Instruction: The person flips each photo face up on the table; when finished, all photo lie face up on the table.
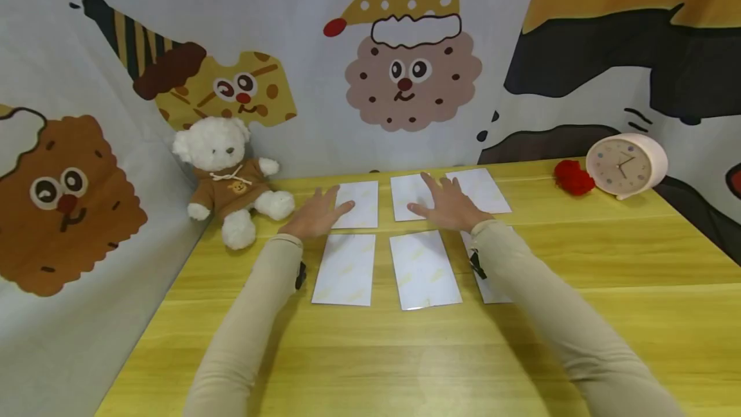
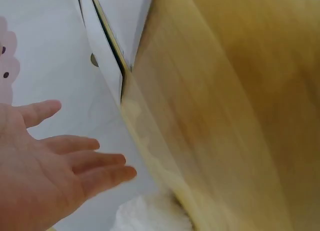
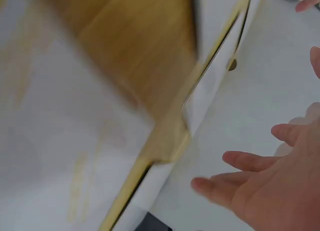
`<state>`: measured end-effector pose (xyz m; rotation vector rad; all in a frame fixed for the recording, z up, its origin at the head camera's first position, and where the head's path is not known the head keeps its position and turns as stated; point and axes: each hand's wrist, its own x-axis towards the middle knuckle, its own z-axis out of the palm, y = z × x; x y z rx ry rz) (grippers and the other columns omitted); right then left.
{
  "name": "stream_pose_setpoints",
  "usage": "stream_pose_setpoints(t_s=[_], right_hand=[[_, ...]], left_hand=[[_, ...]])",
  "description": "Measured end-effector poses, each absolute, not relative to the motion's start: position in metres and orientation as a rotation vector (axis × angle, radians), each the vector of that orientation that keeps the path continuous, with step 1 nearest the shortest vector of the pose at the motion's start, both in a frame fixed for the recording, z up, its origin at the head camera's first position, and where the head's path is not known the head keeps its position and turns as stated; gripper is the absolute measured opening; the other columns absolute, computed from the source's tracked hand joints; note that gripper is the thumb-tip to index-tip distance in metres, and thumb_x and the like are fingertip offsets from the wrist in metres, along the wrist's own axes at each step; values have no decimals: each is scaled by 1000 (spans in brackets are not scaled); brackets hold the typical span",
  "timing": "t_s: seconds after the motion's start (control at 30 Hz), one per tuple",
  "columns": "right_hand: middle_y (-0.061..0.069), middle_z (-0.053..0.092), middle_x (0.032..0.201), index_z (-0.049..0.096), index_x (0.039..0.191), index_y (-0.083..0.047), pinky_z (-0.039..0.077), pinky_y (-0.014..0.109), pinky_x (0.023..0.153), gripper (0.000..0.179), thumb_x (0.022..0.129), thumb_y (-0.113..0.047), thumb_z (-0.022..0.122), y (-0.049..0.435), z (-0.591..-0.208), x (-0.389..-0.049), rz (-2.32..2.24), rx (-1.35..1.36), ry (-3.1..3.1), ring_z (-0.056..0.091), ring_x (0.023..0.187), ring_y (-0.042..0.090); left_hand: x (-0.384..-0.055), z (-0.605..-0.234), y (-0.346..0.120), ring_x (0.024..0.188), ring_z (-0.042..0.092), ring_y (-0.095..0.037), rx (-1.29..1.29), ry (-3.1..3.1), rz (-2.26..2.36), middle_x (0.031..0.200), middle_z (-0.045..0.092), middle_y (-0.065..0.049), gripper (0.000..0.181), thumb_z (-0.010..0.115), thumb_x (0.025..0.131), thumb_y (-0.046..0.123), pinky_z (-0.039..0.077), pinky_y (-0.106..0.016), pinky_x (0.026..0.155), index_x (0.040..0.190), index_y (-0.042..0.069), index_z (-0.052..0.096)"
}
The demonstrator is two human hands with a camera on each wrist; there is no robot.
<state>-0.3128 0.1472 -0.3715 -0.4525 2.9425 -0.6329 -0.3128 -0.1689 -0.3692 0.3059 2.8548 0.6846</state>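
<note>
Flat white rectangular cards lie on the table in two rows of three. Fingers spread, my left hand (image 1: 315, 214) overlaps the left edge of the back left card (image 1: 363, 204) in the head view. My right hand (image 1: 448, 208) reaches over the gap between the back middle card (image 1: 403, 199) and the back right card (image 1: 485, 192). Both wrist views show an empty palm with loosely extended fingers. Nearer to me are the front left card (image 1: 345, 269), the front middle card (image 1: 425, 269) and the front right card (image 1: 491, 287), which my right sleeve partly hides.
A white teddy bear (image 1: 228, 185) in a brown hoodie sits at the table's back left corner. At the back right stand a pink alarm clock (image 1: 619, 166) and a fluffy red item (image 1: 573, 177). A cartoon-printed cloth (image 1: 324, 95) hangs behind the wooden table (image 1: 359, 359).
</note>
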Motion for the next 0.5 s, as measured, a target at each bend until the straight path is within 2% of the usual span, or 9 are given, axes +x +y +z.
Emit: stream_pose_setpoints(t_s=[0.2,0.33,0.5], right_hand=[[26,24,164,11,162,-7,21,62,124,88,99,-49,55,132,-375,-317,-852,-544,2864,20,152,47],[24,26,164,14,162,-9,24,60,124,86,98,-45,59,121,-375,-315,-985,-502,2801,25,152,44],[25,30,161,17,162,-14,33,57,121,82,98,-41,61,109,-374,-313,-1220,-433,2662,34,148,42]], left_hand=[[-317,-370,-172,157,15,-36,280,2758,913,170,18,-10,86,29,98,73,16,-57,128,163,18,15],[-318,-368,-173,155,24,-34,198,2679,1135,168,25,-9,75,33,103,63,21,-55,127,161,18,22],[-320,-364,-172,154,26,-32,154,2556,1357,167,27,-10,68,34,106,51,23,-51,127,160,11,25]])
